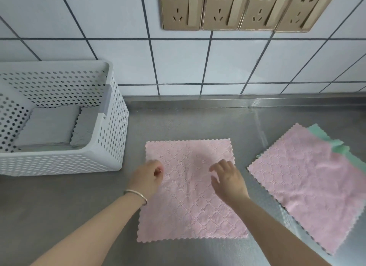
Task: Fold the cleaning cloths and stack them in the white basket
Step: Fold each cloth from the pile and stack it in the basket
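Steel counter (198,119), tiled wall behind. I'm flattening the square pink scalloped cloth (190,194) at its centre; left hand (147,179) pinching its left edge, right hand (227,179) loose-fingered on top. White perforated basket (111,147) sitting at the left edge. Next I'd match corners before creasing.

— How many pink cloths do we count on the steel counter (59,206)?
— We count two: one pink cloth (190,196) spread flat in the middle, a second pink cloth (309,182) to the right.
— And green?
— One green cloth (336,145), mostly covered by that second pink one.
— In the white basket (111,147)?
— We see grey folded cloths (49,125): one stack and one piece beside it; how many lie in the stack we cannot tell.
— Baskets?
— One.
— Hands?
— Two, a left hand (147,178) and a right hand (227,178), with one bracelet (136,194).
— Wall sockets (247,8)?
— Four in a row.
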`<state>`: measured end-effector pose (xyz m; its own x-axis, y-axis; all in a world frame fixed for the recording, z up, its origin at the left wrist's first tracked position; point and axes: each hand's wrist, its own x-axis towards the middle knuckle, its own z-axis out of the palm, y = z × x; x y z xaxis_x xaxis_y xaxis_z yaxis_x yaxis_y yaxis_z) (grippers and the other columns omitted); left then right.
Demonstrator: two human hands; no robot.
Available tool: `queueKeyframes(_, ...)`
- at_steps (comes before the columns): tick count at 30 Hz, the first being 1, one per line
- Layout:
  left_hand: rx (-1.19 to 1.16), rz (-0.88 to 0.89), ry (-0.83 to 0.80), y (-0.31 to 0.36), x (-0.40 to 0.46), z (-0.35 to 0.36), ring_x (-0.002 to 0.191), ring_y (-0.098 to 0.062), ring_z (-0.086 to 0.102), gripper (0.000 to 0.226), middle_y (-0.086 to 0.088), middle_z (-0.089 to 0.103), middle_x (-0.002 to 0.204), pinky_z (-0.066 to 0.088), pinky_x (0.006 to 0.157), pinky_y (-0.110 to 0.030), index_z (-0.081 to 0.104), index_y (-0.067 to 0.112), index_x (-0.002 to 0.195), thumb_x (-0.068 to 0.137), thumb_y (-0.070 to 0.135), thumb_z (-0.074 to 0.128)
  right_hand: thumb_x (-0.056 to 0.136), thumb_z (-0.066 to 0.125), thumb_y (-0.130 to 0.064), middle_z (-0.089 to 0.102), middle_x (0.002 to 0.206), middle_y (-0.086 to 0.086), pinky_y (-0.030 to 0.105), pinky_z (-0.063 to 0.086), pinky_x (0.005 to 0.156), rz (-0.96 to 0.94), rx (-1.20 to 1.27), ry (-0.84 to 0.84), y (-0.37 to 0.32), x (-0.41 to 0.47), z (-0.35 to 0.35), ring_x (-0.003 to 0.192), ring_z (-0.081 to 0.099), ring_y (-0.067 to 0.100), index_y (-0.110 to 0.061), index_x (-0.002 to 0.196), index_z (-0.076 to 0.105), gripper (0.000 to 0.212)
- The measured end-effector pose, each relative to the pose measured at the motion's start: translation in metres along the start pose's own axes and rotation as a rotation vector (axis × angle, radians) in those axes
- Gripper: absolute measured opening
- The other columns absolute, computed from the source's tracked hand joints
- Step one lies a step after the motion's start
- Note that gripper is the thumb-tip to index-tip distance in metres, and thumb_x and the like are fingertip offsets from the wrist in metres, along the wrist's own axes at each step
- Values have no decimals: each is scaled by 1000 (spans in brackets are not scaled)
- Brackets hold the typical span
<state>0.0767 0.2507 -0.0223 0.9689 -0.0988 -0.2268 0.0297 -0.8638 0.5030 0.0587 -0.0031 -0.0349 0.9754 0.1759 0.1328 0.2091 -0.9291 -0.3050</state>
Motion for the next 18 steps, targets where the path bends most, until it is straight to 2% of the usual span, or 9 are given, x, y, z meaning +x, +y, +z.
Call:
queueKeyframes(2, 59, 132, -125, -2, -27, 11, 82, -16, 58, 13, 5, 57, 88, 50, 73, -33, 61, 19, 87, 84, 22, 48, 58, 81, -5, 61, 79, -3, 29, 52, 54, -99, 48, -37, -3, -33, 3, 68, 59, 20, -17, 78, 67, 27)
queueKeyframes(4, 144, 257, -173, -8, -47, 22, 81, -20, 59, 27, 5, 59, 91, 52, 67, -34, 60, 23, 86, 76, 35, 38, 61, 77, -6, 60, 80, -4, 28, 52, 52, -81, 117, -73, 0, -63, 7, 70, 58, 19, -19, 78, 66, 24)
queueKeyframes(6, 237, 360, -159, -16, -67, 30, 70, -16, 60, 21, 9, 60, 85, 52, 56, -28, 57, 29, 79, 67, 39, 43, 69, 64, -14, 58, 84, -5, 27, 52, 52, -64, 145, -76, 5, -90, 9, 77, 52, 16, -21, 82, 62, 16)
queueKeyframes(8, 320, 446, -142, -19, -84, 33, 65, -11, 58, 18, 12, 58, 79, 49, 52, -21, 57, 31, 73, 62, 42, 49, 69, 53, -24, 55, 85, -6, 23, 49, 54, -133, 98, -80, 8, -112, 6, 79, 46, 14, -23, 84, 57, 16)
queueKeyframes(12, 394, 559, -75, -22, -110, 39, 69, -7, 51, 24, 13, 56, 78, 44, 53, -17, 59, 32, 73, 60, 51, 52, 63, 61, -26, 58, 80, -4, 25, 39, 59, -280, -10, -43, 9, -139, 0, 71, 53, 19, -21, 75, 55, 15)
queueKeyframes(15, 409, 569, -18, -27, -121, 40, 74, -10, 45, 29, 10, 56, 81, 43, 50, -18, 61, 30, 79, 54, 42, 52, 66, 55, -24, 60, 80, -4, 25, 35, 63, -282, -92, -38, 12, -149, 2, 74, 53, 19, -22, 75, 59, 10)
queueKeyframes(18, 390, 553, 21, -38, -122, 45, 80, -13, 42, 48, 6, 55, 90, 47, 50, -18, 56, 24, 91, 44, 21, 61, 66, 40, -14, 64, 82, -2, 27, 47, 54, -239, -169, 8, 15, -149, 2, 71, 58, 20, -23, 81, 49, 19)
